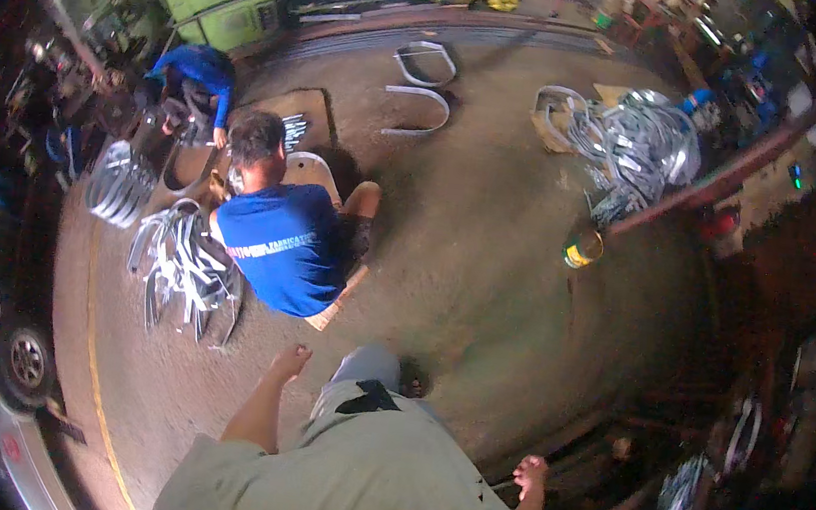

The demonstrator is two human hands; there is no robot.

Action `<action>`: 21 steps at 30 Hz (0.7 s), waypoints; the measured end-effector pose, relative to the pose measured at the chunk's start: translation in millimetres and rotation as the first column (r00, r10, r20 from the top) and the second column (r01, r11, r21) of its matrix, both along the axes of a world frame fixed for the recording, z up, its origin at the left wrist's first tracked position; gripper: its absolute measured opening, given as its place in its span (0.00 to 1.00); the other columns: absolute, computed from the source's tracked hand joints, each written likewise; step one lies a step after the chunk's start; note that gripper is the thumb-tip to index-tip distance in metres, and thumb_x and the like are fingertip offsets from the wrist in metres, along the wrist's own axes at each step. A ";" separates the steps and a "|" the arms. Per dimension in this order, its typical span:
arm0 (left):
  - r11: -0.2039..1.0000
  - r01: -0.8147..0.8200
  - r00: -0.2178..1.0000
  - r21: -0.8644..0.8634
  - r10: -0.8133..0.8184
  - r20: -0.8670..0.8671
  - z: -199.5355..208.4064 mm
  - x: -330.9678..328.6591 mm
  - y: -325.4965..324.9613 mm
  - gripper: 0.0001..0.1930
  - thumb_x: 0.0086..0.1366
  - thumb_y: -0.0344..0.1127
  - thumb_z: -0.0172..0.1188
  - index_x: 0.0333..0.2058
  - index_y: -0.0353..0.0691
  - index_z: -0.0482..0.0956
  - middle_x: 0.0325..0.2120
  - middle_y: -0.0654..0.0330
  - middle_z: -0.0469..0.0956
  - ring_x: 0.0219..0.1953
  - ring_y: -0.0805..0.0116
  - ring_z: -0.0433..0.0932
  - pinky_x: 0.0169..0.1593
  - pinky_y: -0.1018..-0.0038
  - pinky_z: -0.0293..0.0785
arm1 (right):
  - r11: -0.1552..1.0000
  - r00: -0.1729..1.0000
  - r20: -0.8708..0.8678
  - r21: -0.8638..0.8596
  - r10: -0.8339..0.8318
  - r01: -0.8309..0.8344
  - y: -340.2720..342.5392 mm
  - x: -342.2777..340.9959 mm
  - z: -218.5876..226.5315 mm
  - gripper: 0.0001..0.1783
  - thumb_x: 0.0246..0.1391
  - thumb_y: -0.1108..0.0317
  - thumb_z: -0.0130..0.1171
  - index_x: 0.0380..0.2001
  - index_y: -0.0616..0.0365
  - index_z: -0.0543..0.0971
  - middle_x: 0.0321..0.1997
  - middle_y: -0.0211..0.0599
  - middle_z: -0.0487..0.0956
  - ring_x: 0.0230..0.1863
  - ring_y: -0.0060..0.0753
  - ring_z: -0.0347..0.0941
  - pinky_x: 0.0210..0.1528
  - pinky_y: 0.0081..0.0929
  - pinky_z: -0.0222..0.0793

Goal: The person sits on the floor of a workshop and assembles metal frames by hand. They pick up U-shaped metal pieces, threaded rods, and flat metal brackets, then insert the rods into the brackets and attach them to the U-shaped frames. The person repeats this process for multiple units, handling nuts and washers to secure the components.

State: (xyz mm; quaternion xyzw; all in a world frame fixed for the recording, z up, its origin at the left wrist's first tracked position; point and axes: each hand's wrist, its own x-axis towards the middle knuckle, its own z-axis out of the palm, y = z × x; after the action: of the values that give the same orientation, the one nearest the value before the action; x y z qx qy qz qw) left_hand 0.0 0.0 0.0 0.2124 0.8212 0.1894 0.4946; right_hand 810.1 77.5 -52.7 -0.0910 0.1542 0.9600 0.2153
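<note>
Metal strips [190,266] lie in a tangled heap on the floor [484,294] to the left, just beside a seated co-worker [283,246] in a blue shirt; they are nearest our left hand [289,360] but apart from it. That hand is loosely curled with nothing visible in it, though how far it is closed we cannot tell; our right hand [532,474] is curled too, and blur hides whether it grips anything. We judge it wise to step wide of loose ends and handle strips singly, lest they snag.
</note>
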 end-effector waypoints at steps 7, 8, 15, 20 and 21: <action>0.966 0.163 0.979 -0.203 -0.183 -0.085 -12.9 13.9 100.4 0.28 0.64 0.59 0.57 0.52 0.44 0.79 0.33 0.51 0.84 0.34 0.56 0.85 0.43 0.60 0.78 | 0.948 -0.316 0.896 0.271 -0.312 -0.166 268.4 -88.4 114.7 0.10 0.65 0.53 0.44 0.29 0.38 0.68 0.22 0.22 0.64 0.15 0.21 0.59 0.15 0.19 0.49; 0.937 0.240 0.965 -0.252 -0.259 -0.044 -25.4 13.4 117.3 0.29 0.63 0.60 0.57 0.53 0.43 0.79 0.33 0.51 0.84 0.34 0.57 0.85 0.44 0.59 0.78 | 0.945 -0.305 0.896 0.288 -0.324 -0.157 276.8 -79.6 118.8 0.11 0.66 0.51 0.43 0.30 0.39 0.69 0.23 0.21 0.66 0.17 0.24 0.62 0.18 0.23 0.54; 0.823 0.483 0.857 -0.300 -0.514 -0.030 -51.3 -12.7 309.3 0.25 0.66 0.57 0.54 0.39 0.38 0.85 0.40 0.46 0.84 0.46 0.51 0.83 0.49 0.57 0.77 | 0.903 -0.307 0.949 -0.066 -0.075 -0.424 242.3 -129.3 80.1 0.12 0.64 0.51 0.45 0.32 0.43 0.71 0.25 0.24 0.70 0.19 0.27 0.65 0.21 0.27 0.60; 0.880 0.474 0.846 0.024 -0.447 -0.292 1.3 -21.8 545.2 0.24 0.67 0.53 0.55 0.52 0.40 0.77 0.48 0.45 0.81 0.50 0.46 0.80 0.50 0.58 0.76 | 0.867 -0.268 0.963 -0.123 -0.012 -0.482 317.9 -175.0 66.9 0.11 0.63 0.53 0.48 0.33 0.46 0.72 0.26 0.25 0.71 0.20 0.27 0.66 0.22 0.29 0.62; 0.898 0.421 0.890 0.125 -0.382 -0.249 22.4 -20.4 587.4 0.24 0.67 0.53 0.55 0.51 0.40 0.77 0.47 0.46 0.81 0.50 0.46 0.80 0.50 0.58 0.76 | 0.878 -0.263 0.965 -0.123 -0.004 -0.462 334.2 -178.8 67.1 0.11 0.63 0.54 0.49 0.33 0.46 0.72 0.26 0.26 0.71 0.20 0.27 0.67 0.22 0.29 0.62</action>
State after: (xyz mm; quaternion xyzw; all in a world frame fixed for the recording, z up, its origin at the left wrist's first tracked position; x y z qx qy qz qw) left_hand -20.4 587.4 22.4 0.4403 0.7884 0.1299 0.4094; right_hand 631.2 411.7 14.5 -0.7906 -0.2380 0.5595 0.0721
